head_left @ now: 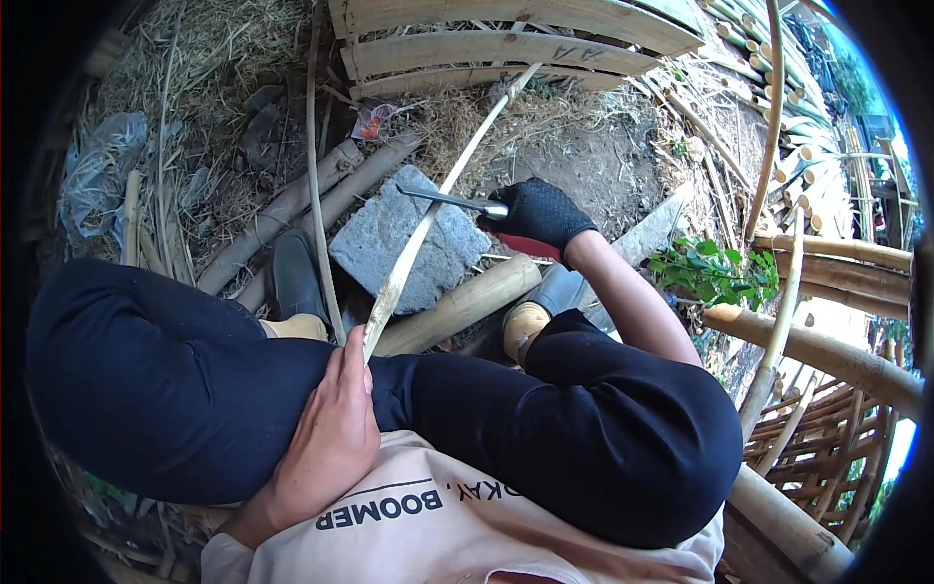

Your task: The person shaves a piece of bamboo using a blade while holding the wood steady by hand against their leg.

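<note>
My bare left hand (326,433) rests by my lap, its fingers pressed together at the near end of a long pale bamboo strip (394,282). From there the strip slants up and away, over a rough grey stone block (370,234), its far end near a wooden crate. In a black and red glove, my right hand (545,219) is closed around the handle of a knife (449,200). Its metal blade points left and lies across the strip above the block; whether the edge bites in cannot be seen. The glove hides most of the handle.
A slatted wooden crate (486,47) stands at the far side. Beside the stone lies a thick bamboo piece (457,307) between my boots. Bamboo poles (817,355) and a green leafy plant (715,271) are at right. Clear plastic (102,175) and straw lie left.
</note>
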### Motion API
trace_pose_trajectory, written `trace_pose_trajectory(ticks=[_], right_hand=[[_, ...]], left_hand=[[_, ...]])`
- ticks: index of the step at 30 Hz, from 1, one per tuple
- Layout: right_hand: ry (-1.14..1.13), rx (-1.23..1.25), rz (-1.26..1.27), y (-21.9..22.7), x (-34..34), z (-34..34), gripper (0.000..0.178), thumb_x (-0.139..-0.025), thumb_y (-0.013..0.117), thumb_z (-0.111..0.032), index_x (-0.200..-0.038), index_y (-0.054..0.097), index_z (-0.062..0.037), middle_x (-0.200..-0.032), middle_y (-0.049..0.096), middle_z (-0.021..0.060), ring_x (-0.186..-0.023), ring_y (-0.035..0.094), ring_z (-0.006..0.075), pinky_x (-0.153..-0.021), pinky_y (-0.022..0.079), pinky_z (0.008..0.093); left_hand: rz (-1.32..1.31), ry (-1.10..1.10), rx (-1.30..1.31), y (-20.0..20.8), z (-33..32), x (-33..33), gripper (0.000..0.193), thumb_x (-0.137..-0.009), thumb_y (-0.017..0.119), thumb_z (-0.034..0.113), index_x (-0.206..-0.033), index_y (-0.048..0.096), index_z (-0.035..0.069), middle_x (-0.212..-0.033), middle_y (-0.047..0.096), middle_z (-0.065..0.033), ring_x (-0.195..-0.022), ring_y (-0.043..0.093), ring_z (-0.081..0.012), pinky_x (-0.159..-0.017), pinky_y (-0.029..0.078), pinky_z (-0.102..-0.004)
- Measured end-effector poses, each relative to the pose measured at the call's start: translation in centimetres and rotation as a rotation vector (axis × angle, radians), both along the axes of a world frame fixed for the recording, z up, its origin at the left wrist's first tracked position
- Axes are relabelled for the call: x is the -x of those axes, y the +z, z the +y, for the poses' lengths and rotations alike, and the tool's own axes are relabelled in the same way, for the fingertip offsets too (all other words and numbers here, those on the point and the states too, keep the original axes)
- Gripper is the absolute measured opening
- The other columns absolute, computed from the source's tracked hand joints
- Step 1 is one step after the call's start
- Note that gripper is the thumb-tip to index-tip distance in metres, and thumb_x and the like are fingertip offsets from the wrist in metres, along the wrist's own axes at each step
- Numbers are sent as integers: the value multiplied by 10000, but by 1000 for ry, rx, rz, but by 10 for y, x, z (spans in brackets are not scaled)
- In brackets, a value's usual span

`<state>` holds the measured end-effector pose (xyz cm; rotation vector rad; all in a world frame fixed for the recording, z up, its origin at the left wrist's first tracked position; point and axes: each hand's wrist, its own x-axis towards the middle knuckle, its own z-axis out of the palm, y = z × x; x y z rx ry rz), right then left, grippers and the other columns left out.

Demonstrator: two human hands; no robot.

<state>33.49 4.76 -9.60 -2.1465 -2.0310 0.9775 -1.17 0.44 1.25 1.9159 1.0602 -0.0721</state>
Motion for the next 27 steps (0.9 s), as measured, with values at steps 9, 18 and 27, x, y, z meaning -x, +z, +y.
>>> trace_pose_trajectory(ticks=[9, 18, 27], right_hand=[[-95, 22, -129, -3, -15, 10, 374, -883, 691, -431, -1077, 782, -124, -1023, 748, 209, -981, 718, 399, -907, 558, 477], [-352, -17, -123, -40, -34, 21, 389, -874, 705, -416, -1026, 782, -67, -979, 739, 245, -942, 720, 414, -867, 567, 472], [-463, 2, -16, -42, -17, 12, 330, -883, 684, -386, -1012, 789, -101, -961, 747, 224, -935, 725, 406, -880, 566, 470]], left_hand=[[-14, -12, -20, 0, 2, 1, 498, -1042, 416, 17, -1505, 290, -117, -1306, 514, -377, -1133, 569, -547, -968, 480, -539], [-6, -15, -40, -1, 2, -1, 496, -1044, 411, 20, -1506, 287, -109, -1280, 518, -378, -1112, 574, -556, -958, 477, -551], [35, -25, -34, 2, 3, -5, 491, -1050, 405, 47, -1503, 288, -102, -1289, 517, -385, -1120, 578, -553, -963, 480, -556]])
